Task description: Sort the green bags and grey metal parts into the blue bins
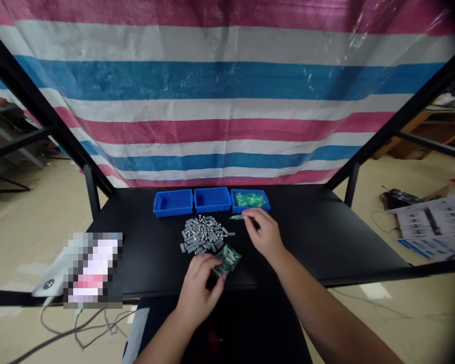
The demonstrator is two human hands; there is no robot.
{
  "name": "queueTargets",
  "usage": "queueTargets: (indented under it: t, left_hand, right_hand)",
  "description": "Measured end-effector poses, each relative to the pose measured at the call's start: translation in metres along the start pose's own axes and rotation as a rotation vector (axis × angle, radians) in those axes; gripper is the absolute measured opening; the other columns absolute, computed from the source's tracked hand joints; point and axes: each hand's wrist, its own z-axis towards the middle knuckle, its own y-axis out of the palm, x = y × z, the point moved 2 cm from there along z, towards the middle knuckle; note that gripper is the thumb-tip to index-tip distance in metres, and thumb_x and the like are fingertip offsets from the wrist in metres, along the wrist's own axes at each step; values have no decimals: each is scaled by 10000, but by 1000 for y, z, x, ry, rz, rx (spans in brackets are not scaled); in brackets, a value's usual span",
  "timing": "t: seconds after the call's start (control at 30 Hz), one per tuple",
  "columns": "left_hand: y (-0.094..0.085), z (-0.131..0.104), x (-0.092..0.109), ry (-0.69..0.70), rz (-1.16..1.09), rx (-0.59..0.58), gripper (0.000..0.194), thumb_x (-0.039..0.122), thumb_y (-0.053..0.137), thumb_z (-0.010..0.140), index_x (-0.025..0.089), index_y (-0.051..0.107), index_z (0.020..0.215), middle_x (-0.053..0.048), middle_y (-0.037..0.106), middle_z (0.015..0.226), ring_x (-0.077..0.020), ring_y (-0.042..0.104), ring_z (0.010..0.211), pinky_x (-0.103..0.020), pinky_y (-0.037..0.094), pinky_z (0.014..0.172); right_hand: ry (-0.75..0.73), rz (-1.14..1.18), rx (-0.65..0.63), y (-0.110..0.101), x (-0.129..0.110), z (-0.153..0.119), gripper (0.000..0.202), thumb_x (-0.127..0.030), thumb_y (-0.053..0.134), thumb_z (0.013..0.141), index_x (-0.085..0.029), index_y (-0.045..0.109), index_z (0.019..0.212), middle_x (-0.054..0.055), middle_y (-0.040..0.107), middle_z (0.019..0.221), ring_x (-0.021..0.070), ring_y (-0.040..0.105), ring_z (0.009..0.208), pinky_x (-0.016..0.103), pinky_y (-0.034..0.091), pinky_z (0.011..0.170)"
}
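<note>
A small green packet (236, 217) is pinched between the thumb and fingers of my right hand (263, 231), just in front of the right blue bin (269, 203), which holds green packets (249, 199). My left hand (200, 285) has its fingers curled at a clear bag with green and silvery contents (230, 256) near the table's front edge; thumb and fingertips are on either side of the bag's left end. Behind the bag lies a loose pile of grey plugs and silvery screws (201, 233). My left palm is hidden.
Two more blue bins, the left one (173, 203) and the middle one (213, 199), stand in a row at the back of the black table (307, 232). A white device (50, 283) and a blurred-out screen are at the left edge. A striped sheet (220, 131) hangs behind.
</note>
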Motion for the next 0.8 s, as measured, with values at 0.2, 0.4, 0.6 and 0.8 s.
queueTargets:
  t: [0.2,0.4,0.6,0.8]
  left_hand:
    - [6,-6,0,44,71,-266,352,235,744,834,259,668,1177,-70,684,1214,-282,589,1169,-449,488,972]
    - [12,-6,-3,58,83,-326,395,248,792,795,265,682,1174,-48,715,1186,-290,606,1137,-463,483,942]
    - [9,-11,-6,103,21,-335,284,189,747,865,262,690,1133,-28,735,1141,-248,619,1110,-419,505,946]
    - [1,-19,-4,61,-96,-211,185,144,632,941,232,675,1098,-61,718,1068,-207,643,1043,-380,528,934]
  right_hand:
    - [22,-463,-173,-6,47,55,154,-207,568,964,-225,720,980,57,752,988,247,638,1028,398,426,939]
    - [89,-599,-497,18,64,62,196,-173,576,940,-242,760,937,52,767,1007,242,605,1125,401,347,978]
    - [34,-560,-419,14,55,57,195,-182,577,925,-222,729,1041,69,741,1087,252,595,1142,416,347,1047]
    - [-134,-206,-546,1,9,22,213,-247,631,906,-226,690,1109,77,678,1150,240,602,1097,402,443,1003]
